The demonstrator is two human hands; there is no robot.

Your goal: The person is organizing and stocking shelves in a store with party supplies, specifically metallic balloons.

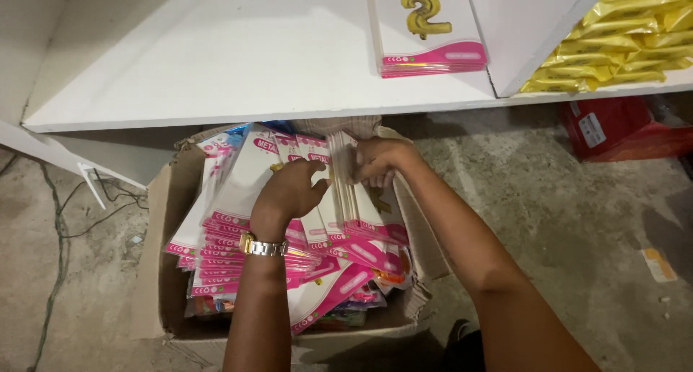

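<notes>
Both hands, the left hand point(292, 191) and right hand point(379, 159), have fingers closed on flat balloon packets point(346, 199) in the cardboard box point(155, 271) (sorting, apparently), parting the stack.

Both arms reach forward; left hand point(291, 191) curled, right hand point(379, 160) fingers bent down.

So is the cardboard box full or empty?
Full: the cardboard box is packed with pink-and-white balloon packets, and both hands dig into them.
</notes>
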